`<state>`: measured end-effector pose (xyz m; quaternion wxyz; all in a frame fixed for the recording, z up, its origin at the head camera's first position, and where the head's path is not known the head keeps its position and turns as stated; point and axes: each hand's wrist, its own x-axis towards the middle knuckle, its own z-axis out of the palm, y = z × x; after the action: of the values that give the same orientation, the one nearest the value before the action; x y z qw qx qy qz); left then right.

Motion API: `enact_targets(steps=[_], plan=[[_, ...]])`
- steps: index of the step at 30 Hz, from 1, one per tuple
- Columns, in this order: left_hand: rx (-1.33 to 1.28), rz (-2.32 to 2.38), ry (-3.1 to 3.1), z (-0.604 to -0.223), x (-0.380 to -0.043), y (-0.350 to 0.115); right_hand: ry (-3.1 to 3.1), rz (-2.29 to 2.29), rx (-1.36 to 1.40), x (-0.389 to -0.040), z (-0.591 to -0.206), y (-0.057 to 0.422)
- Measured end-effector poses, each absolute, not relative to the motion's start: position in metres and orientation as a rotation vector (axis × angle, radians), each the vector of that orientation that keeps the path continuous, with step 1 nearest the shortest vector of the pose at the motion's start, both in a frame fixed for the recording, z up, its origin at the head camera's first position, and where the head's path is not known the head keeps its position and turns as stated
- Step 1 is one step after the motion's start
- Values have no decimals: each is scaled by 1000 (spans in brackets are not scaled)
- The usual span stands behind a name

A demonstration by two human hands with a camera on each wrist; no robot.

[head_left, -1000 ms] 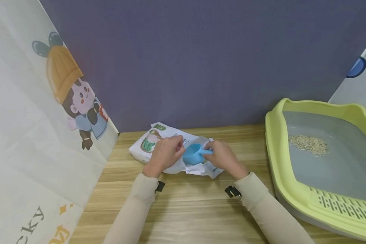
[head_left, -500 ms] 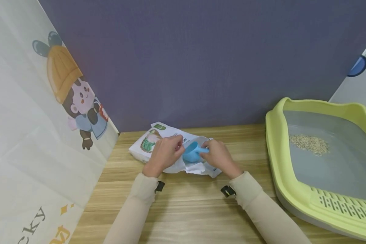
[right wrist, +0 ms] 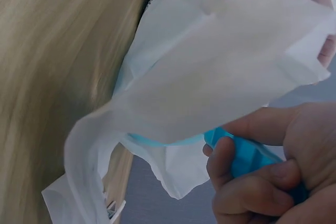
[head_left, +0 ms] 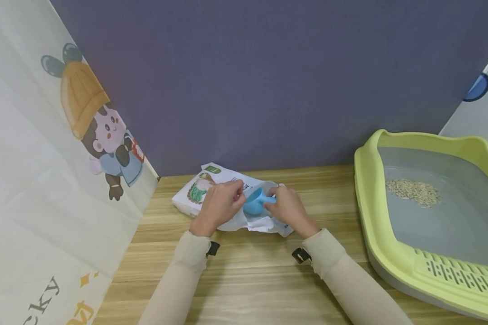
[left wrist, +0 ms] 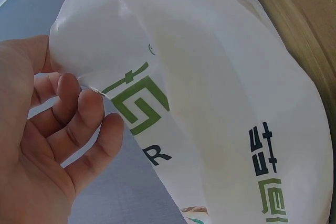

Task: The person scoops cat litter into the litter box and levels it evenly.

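A white printed bag [head_left: 232,176] lies on its side on the wooden table, its torn mouth facing right. My left hand [head_left: 221,203] pinches the edge of that mouth between thumb and fingers; the left wrist view shows the plastic [left wrist: 220,66] lifted, with green and black lettering. A light blue scoop [head_left: 253,205] sits inside the opening. My right hand [head_left: 288,207] grips its handle [right wrist: 244,156], fingers curled round it. In the right wrist view the bag's white flap hides most of the scoop's bowl.
At the right stands a litter box with a yellow-green rim [head_left: 368,216] and grey base. A small heap of beige pellets [head_left: 415,192] lies in it. A dark purple panel [head_left: 268,90] rises behind the table [head_left: 236,289]; a white printed sheet [head_left: 32,180] hangs at the left.
My right hand has moved a little left, pushing the scoop further into the bag's opening, and the scoop has tilted. My left hand has kept its hold on the bag.
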<state>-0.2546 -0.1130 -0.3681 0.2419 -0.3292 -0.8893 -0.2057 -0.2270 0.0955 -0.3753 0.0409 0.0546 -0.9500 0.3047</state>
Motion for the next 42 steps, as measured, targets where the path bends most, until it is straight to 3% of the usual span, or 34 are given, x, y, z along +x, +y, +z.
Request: enact_targets(steps=[42], plan=[[-898,-549,-2430,-369,-256,-111,-3026,960,192,-240,-400,106]])
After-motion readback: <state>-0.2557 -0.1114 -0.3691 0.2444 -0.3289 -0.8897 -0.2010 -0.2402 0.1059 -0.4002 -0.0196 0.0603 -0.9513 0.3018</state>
